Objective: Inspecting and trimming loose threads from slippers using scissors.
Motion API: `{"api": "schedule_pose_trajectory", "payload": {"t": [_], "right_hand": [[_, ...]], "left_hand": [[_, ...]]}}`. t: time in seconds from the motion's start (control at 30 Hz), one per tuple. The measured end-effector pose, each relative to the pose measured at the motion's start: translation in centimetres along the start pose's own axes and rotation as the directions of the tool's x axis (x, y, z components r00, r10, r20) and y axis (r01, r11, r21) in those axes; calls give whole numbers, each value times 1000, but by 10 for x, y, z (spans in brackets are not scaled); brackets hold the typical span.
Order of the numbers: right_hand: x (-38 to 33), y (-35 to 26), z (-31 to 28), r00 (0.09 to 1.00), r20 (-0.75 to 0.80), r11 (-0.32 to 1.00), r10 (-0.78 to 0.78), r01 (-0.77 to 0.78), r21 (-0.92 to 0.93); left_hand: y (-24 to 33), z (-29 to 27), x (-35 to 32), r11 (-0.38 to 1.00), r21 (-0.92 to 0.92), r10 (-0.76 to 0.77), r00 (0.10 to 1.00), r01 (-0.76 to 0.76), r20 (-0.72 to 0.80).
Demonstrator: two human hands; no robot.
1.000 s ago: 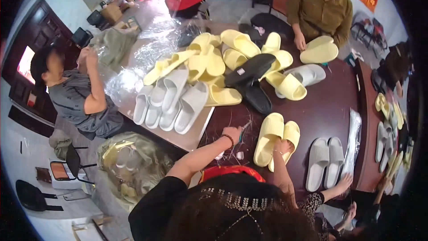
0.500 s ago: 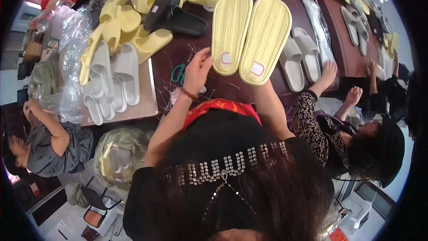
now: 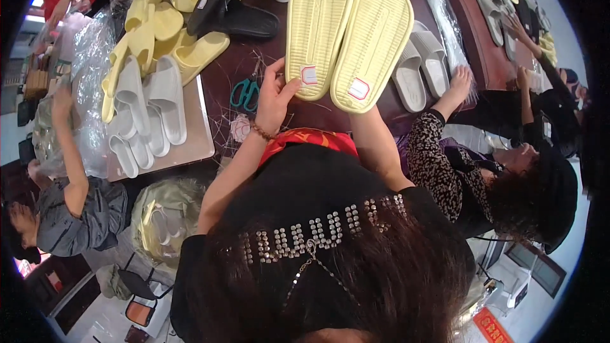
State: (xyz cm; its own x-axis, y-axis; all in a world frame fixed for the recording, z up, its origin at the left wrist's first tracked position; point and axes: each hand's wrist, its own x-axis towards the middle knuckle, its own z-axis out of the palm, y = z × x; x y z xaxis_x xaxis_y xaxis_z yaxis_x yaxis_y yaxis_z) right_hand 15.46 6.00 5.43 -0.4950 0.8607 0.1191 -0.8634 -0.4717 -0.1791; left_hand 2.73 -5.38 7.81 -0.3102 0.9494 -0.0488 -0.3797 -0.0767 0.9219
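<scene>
Two yellow slippers are held up side by side, ribbed soles facing me, each with a small red-edged white label near its lower end. My left hand [image 3: 277, 96] grips the left slipper [image 3: 319, 32] by its lower left edge, the thumb lying on the sole. Behind the lower end of the right slipper [image 3: 373, 41] my right hand goes out of sight; only its wrist and forearm show, and it supports the slipper from behind. Green-handled scissors [image 3: 244, 93] lie just left of my left hand.
Yellow slippers [image 3: 166, 22], black slippers [image 3: 244, 20] and grey slippers [image 3: 166, 98] crowd the table's left side. Another grey pair [image 3: 408, 79] lies at right, beside clear plastic bags [image 3: 445, 22] and a co-worker's hand [image 3: 460, 82]. A co-worker at left handles plastic film [image 3: 95, 95].
My left hand has closed on the left slipper's edge, its thumb now on the sole. The pair looks slightly higher and nearer. The left co-worker's arm has risen.
</scene>
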Motion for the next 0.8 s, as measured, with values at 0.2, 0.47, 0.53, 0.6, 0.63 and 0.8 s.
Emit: {"api": "schedule_pose_trajectory", "payload": {"t": [0.2, 0.47, 0.53, 0.6, 0.63, 0.8], "right_hand": [[0, -2, 2, 979, -46, 976, 201, -196, 96], [-1, 6, -17, 957, -184, 974, 224, -217, 56], [4, 8, -9, 957, -198, 977, 211, -209, 31], [7, 7, 3, 963, -186, 980, 197, -192, 42], [8, 7, 8, 965, -182, 982, 186, -181, 46], [8, 6, 20, 977, -143, 987, 160, -155, 50]], "left_hand": [[3, -10, -3, 1000, 16, -4, 1000, 4, -30], [4, -16, -1, 987, 135, -87, 995, 92, -47], [4, -15, 1, 985, 150, -80, 996, 85, -40], [5, -14, 2, 986, 160, -49, 998, 55, -45], [5, -13, 3, 985, 168, -21, 999, 27, -40], [5, -16, 1, 926, 365, 118, 992, -94, -44]]}}
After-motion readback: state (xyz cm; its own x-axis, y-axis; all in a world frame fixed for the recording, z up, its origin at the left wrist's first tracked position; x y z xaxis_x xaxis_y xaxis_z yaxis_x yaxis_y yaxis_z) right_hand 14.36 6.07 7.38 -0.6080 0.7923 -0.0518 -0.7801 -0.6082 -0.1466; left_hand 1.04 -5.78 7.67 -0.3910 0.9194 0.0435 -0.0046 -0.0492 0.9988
